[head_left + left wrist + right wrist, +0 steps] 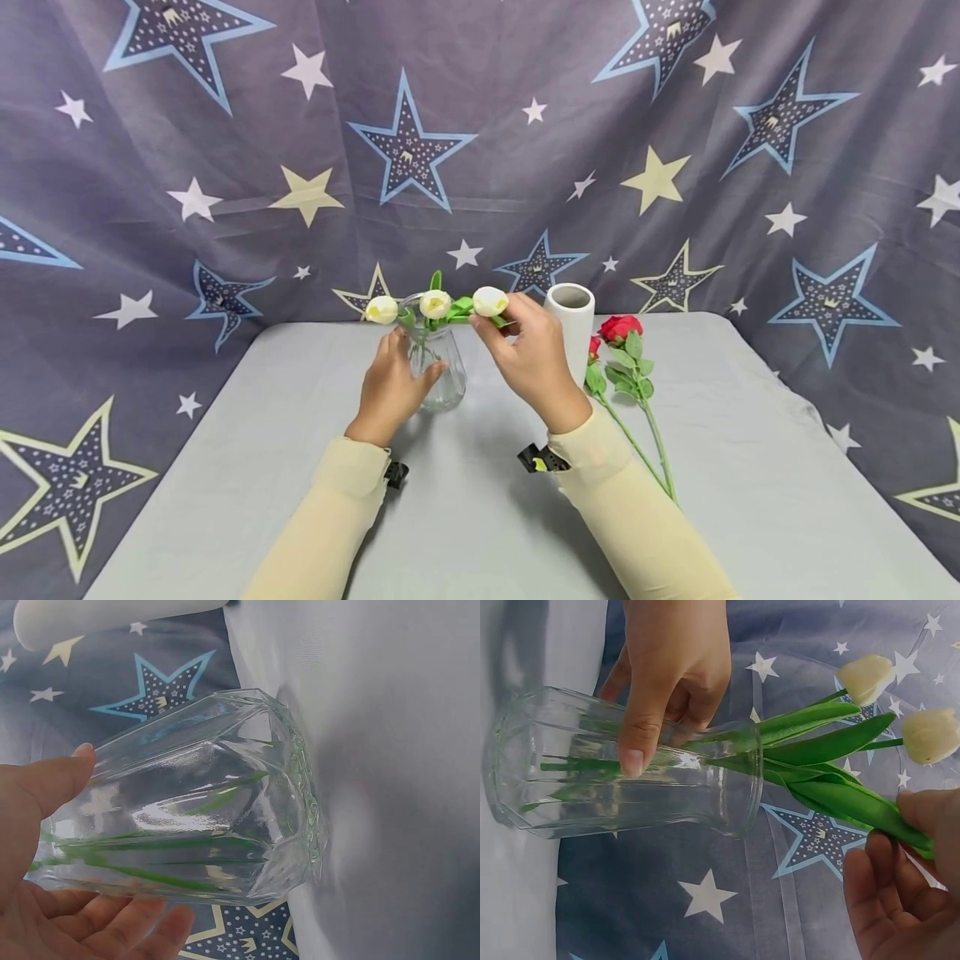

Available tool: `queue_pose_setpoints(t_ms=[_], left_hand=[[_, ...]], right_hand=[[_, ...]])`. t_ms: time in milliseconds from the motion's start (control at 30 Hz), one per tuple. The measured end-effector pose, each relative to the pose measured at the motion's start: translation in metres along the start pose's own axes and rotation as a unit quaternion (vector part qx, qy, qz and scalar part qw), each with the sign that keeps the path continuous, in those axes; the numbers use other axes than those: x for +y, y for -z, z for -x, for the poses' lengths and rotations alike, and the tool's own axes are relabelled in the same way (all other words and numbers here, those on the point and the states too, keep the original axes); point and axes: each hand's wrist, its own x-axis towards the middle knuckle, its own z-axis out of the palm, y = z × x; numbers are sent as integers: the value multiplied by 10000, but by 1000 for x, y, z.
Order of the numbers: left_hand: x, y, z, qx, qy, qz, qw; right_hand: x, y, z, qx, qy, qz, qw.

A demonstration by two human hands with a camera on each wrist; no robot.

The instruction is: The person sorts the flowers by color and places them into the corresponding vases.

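Toward counter's [225, 467] back edge, left fingers [639, 742] round glass vase [187, 806], likely slick; right fingers [883, 879] pinch tulip [490, 302], probably light, best held low.

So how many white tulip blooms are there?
3 in the head view: the left white tulip bloom is just above the left hand, the middle one over the clear faceted-glass vase, the right one beside the right hand. None seems hidden.
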Motion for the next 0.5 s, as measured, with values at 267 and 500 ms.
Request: queue_pose_setpoints(t_ms=[267,500], left_hand=[[3,-3,1,-68,50,48,10000],[1,1,0,-34,58,39,10000]], right_hand=[[3,-1,3,-61,32,-54,10000],[-1,-4,1,-88,123,-68,9999]])
